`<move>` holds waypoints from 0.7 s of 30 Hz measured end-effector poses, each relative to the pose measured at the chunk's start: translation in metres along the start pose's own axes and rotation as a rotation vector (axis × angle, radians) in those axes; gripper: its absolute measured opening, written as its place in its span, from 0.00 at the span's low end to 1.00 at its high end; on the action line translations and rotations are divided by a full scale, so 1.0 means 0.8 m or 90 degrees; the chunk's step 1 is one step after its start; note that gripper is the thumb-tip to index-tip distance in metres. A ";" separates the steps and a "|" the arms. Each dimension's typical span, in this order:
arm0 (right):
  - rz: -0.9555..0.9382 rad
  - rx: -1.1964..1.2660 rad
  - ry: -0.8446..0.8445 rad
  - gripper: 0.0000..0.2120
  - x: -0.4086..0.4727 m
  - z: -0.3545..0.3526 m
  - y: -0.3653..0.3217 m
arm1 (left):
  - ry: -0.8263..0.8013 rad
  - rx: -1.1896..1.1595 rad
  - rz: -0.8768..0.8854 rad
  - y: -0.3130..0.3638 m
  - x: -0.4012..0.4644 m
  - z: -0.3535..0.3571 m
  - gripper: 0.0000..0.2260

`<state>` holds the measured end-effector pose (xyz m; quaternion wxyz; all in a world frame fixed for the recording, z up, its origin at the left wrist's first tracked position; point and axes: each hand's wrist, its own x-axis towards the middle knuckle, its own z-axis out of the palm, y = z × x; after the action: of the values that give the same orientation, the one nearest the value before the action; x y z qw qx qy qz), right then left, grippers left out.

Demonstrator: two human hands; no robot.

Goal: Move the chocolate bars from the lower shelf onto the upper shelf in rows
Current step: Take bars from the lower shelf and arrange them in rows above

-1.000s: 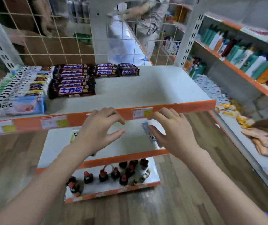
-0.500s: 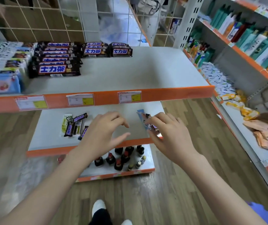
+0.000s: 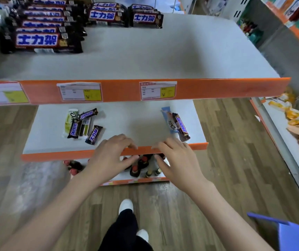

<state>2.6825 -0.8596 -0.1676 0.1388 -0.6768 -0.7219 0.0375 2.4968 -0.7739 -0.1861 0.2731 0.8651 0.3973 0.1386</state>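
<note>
The upper shelf point(image 3: 163, 57) carries rows of dark Snickers bars point(image 3: 36, 40) at its back left. On the lower shelf point(image 3: 136, 124) a small pile of Snickers and a pale Dove bar point(image 3: 82, 125) lies at the left. A blue Dove bar point(image 3: 169, 120) with a Snickers bar point(image 3: 181, 126) on it lies at the right. My left hand point(image 3: 112, 156) and my right hand point(image 3: 177, 158) hover at the lower shelf's orange front edge, fingers loosely bent, holding nothing.
Small dark bottles point(image 3: 139, 167) stand on the bottom shelf under my hands. An adjacent shelf unit at the right holds orange packets point(image 3: 295, 115) and bottles higher up. My feet point(image 3: 126, 205) stand on wooden floor. A blue object point(image 3: 289, 230) sits bottom right.
The view has tilted down and drawn closer. Both hands dropped from the upper shelf's edge to the lower shelf's front edge, still holding nothing.
</note>
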 end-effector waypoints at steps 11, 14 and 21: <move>-0.015 0.013 -0.035 0.12 0.054 0.116 0.017 | -0.018 0.036 -0.068 -0.114 0.032 0.065 0.09; -0.034 0.013 -0.024 0.12 0.070 0.156 0.017 | 0.005 0.042 -0.079 -0.154 0.036 0.080 0.09; -0.092 0.012 -0.025 0.11 0.107 0.243 0.013 | 0.100 0.081 -0.143 -0.228 0.045 0.109 0.08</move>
<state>2.6398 -0.7484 -0.3438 0.1335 -0.6209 -0.7710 0.0475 2.4483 -0.6804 -0.3620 0.1994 0.8176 0.5194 0.1486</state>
